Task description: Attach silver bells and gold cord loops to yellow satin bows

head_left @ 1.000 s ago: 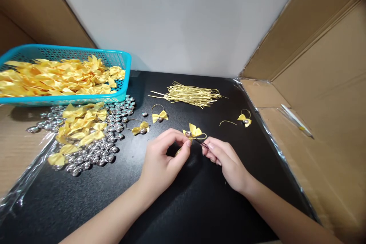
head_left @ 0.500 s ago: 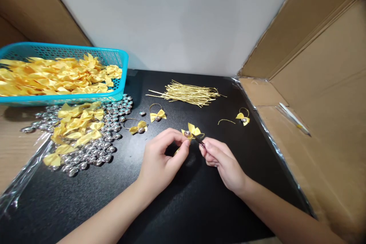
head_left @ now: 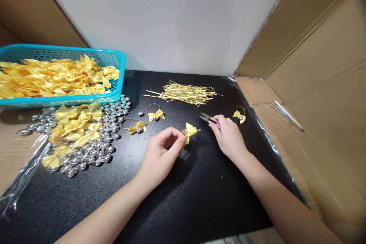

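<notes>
My left hand [head_left: 162, 156] pinches a yellow ribbon bow [head_left: 190, 131] with a silver bead at its middle, held above the black table. A short gold cord end sticks out from the bow's right side. To the right, my right hand [head_left: 230, 137] is closed around a small pair of snips [head_left: 205, 117], low over the table. The blades point left and stand slightly apart. Beyond the hands, a pile of gold cord lengths [head_left: 187, 93] lies on the table. Two bows on gold rings, a left bow [head_left: 137, 127] and a middle bow [head_left: 156, 115], lie past my left hand.
At left, a blue basket [head_left: 122, 72] holds many yellow bows. Before it lie silver beads [head_left: 85, 158] with loose bows [head_left: 78, 124] on top. Another ringed bow [head_left: 239, 116] rests beyond my right hand. White tweezers [head_left: 288, 115] lie near the right cardboard wall [head_left: 320, 68].
My right hand has moved the snips away from the bow, to the right and slightly farther off. It now covers the loose cord piece's spot. My left hand keeps its pinch; the bow has turned slightly.
</notes>
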Available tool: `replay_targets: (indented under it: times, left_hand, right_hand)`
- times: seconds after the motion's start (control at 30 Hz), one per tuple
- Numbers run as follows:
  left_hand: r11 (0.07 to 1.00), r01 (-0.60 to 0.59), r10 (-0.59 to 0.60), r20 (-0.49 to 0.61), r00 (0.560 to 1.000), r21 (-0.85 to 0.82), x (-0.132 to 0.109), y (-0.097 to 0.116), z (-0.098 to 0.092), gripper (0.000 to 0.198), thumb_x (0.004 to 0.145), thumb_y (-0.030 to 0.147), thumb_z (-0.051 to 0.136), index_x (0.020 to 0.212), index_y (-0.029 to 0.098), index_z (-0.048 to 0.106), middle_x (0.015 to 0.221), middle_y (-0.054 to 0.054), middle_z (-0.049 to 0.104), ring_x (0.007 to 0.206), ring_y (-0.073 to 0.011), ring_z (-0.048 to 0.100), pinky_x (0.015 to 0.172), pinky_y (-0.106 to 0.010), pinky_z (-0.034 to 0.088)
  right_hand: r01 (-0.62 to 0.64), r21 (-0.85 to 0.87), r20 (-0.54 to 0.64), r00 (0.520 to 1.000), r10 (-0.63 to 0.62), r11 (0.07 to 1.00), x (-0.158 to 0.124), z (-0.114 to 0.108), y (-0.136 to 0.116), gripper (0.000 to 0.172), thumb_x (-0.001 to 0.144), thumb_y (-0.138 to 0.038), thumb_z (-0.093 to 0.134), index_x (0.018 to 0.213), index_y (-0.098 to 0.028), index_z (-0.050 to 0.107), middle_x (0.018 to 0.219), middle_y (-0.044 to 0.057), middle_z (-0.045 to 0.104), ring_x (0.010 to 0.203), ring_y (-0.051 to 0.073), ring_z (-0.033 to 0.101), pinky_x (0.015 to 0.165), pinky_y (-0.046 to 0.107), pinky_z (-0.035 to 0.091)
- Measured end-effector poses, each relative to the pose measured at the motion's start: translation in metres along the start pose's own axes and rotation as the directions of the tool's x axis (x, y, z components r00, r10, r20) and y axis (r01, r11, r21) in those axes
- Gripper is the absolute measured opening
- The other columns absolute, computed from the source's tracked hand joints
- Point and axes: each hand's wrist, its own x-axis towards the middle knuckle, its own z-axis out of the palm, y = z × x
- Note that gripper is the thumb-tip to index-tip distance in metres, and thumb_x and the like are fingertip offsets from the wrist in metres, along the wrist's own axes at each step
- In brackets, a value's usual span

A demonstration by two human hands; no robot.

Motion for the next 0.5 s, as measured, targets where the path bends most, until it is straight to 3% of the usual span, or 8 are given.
replay_targets:
  times: [0.17,0.3,0.4,0.5]
  left_hand:
    - [0.967,0.158,-0.139,0.106,0.985,-0.198,0.002,0.002,0.001,0.017,0.079,0.032,0.065,0.072,0.018,0.06,0.071,0.0,0.067,0.069,-0.0125,0.062,0.066,-0.023,0.047]
    - [0.843,0.35,-0.288,0.207,0.935,-0.409,0.002,-0.001,0.002,0.019,0.077,0.034,0.07,0.074,0.017,0.061,0.072,0.0,0.065,0.069,-0.0128,0.066,0.072,-0.026,0.05]
    - [0.793,0.404,-0.311,0.267,0.912,-0.456,0.001,-0.005,0.003,0.021,0.077,0.034,0.072,0.075,0.017,0.062,0.073,0.001,0.065,0.069,-0.012,0.066,0.073,-0.026,0.051]
    - [0.816,0.395,-0.284,0.302,0.91,-0.422,0.0,-0.007,0.004,0.018,0.079,0.033,0.073,0.075,0.017,0.065,0.072,0.001,0.065,0.068,-0.0099,0.064,0.072,-0.023,0.05]
  right_hand:
    - [0.1,-0.06,-0.045,0.994,-0.103,0.993,0.0,0.01,0.003,0.018,0.093,-0.032,0.053,0.097,-0.018,0.063,0.101,0.011,0.06,0.089,0.025,0.052,0.079,0.04,0.045]
    - [0.103,-0.033,-0.118,0.987,-0.107,0.994,-0.002,0.004,0.001,0.021,0.091,-0.032,0.056,0.106,-0.02,0.065,0.104,0.011,0.061,0.095,0.027,0.053,0.085,0.046,0.043]
    - [0.201,0.239,-0.208,0.966,-0.152,0.95,-0.008,-0.008,-0.011,0.026,0.089,-0.031,0.059,0.113,-0.022,0.064,0.108,0.01,0.061,0.103,0.026,0.055,0.091,0.045,0.044]
    - [0.279,0.599,-0.096,0.956,-0.278,0.751,-0.016,-0.017,-0.027,0.03,0.086,-0.029,0.065,0.115,-0.023,0.064,0.112,0.007,0.063,0.103,0.021,0.06,0.089,0.037,0.049]
